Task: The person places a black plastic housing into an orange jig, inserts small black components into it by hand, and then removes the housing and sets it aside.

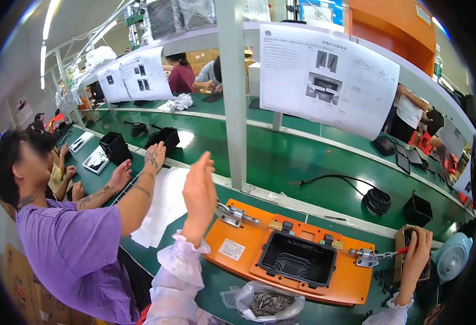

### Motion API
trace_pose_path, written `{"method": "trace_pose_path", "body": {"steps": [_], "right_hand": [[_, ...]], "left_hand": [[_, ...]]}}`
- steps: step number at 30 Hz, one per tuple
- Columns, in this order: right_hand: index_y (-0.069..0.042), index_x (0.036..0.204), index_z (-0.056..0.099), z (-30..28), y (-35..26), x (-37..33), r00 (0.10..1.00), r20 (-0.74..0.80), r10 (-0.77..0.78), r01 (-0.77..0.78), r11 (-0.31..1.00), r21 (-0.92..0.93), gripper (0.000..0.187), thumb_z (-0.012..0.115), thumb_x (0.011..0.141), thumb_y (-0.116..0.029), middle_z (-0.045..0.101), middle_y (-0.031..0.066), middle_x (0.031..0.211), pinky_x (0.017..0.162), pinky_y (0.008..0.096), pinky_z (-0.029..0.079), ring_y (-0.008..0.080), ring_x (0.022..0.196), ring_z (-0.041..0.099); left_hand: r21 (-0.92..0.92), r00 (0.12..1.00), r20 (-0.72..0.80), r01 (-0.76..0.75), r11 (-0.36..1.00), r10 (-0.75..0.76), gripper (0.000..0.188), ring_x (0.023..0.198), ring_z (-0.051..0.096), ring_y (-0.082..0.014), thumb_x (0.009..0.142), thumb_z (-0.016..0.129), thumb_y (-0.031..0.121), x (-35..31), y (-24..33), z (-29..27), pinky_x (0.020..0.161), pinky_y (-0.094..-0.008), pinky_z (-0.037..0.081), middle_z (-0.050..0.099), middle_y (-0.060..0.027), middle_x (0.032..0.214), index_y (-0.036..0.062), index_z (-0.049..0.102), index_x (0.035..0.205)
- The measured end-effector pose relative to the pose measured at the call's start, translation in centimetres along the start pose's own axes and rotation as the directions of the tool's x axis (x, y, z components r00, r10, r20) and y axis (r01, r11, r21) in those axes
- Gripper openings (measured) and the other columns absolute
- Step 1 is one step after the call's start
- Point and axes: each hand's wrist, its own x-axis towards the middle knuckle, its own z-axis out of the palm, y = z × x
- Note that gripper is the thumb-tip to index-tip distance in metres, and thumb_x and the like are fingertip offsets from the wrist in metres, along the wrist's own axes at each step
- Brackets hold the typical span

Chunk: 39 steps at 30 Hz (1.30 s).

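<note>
An orange fixture plate (227, 233) lies on the green bench in front of me, holding a black plastic box (297, 260) with its open side up. Metal toggle clamps stand at both ends, a left clamp (237, 214) and a right clamp (366, 258). My left hand (199, 189) is raised beside the left clamp, fingers stretched upward; whether its palm touches that clamp's handle is hidden. At the far end my right hand (419, 252) closes on the red handle (401, 251) of the right clamp, its fingertips partly hidden.
A plastic bag of metal pins (270, 303) sits before the fixture. A cardboard box (403, 238) and a pale blue fan (454, 257) stand right. Behind lie a coiled black cable (377, 200) and another black box (417, 210). A co-worker in purple (70, 233) works at left.
</note>
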Motion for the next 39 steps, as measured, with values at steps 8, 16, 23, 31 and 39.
{"method": "trace_pose_path", "body": {"steps": [8, 16, 23, 31, 39], "right_hand": [[0.004, 0.1, 0.066, 0.6, 7.2, -4.3, 0.859, 0.462, 0.221, -0.18, 0.975, -0.133, 0.026, 0.054, 0.103, -0.018, 0.067, 0.0188, 0.096, 0.076, 0.0439, 0.05, 0.0405, 0.083, 0.062], [-0.004, 0.108, 0.068, 1.0, -12.5, -4.6, 0.804, 0.308, -0.509, 0.236, 0.748, 0.62, 0.024, 0.074, 0.086, -0.012, 0.072, 0.0125, 0.101, 0.081, 0.0416, 0.055, 0.031, 0.094, 0.069], [-0.002, 0.102, 0.067, 5.0, -17.6, -7.7, 0.518, 0.463, -0.719, 0.273, 0.652, 0.708, 0.021, 0.071, 0.089, -0.019, 0.068, 0.0099, 0.089, 0.069, 0.0388, 0.053, 0.0287, 0.077, 0.066], [0.003, 0.1, 0.066, 2.6, -19.3, -7.3, 0.653, 0.253, -0.714, 0.467, 0.643, 0.607, 0.025, 0.066, 0.077, -0.008, 0.064, 0.0098, 0.082, 0.06, 0.0357, 0.048, 0.0245, 0.068, 0.062], [0.0, 0.098, 0.065, 2.8, -17.4, 1.6, 0.81, 0.072, -0.583, 0.478, 0.725, 0.496, 0.022, 0.068, 0.076, -0.002, 0.063, 0.0129, 0.081, 0.066, 0.0427, 0.05, 0.0321, 0.073, 0.062]], "left_hand": [[-0.043, 0.759, 0.219, 0.635, 0.771, -0.613, 0.034, 0.08, 0.072, -0.022, 0.105, 0.039, 0.005, -3.1, -10.8, -0.3, 0.069, -0.0322, 0.055, 0.069, -0.0159, 0.102, 0.0029, 0.053, 0.135], [0.251, 0.941, 0.106, 0.286, 0.925, -0.32, 0.039, 0.115, 0.056, -0.0414, 0.105, 0.052, 0.02, -6.2, -8.9, -2.7, 0.098, -0.0437, 0.045, 0.055, -0.0269, 0.128, -0.007, 0.052, 0.133], [-0.599, 0.55, 0.672, 0.012, 0.801, 0.495, 0.015, 0.085, 0.068, -0.0214, 0.08, 0.063, 0.006, -8.5, 11.9, -8.6, 0.067, -0.0332, 0.057, 0.069, -0.0055, 0.098, 0.0086, 0.067, 0.095], [-0.598, 0.2, 0.762, -0.147, 0.788, 0.616, 0.019, 0.085, 0.066, -0.0228, 0.079, 0.063, 0.012, -13.2, 14.3, -8.3, 0.065, -0.0331, 0.057, 0.063, -0.0068, 0.089, 0.0061, 0.066, 0.097], [-0.631, 0.175, 0.764, -0.005, 0.776, 0.622, 0.018, 0.087, 0.065, -0.0258, 0.083, 0.063, 0.012, -12.9, 13.5, -7.4, 0.071, -0.0352, 0.056, 0.062, -0.0073, 0.091, 0.0067, 0.062, 0.1]]}}
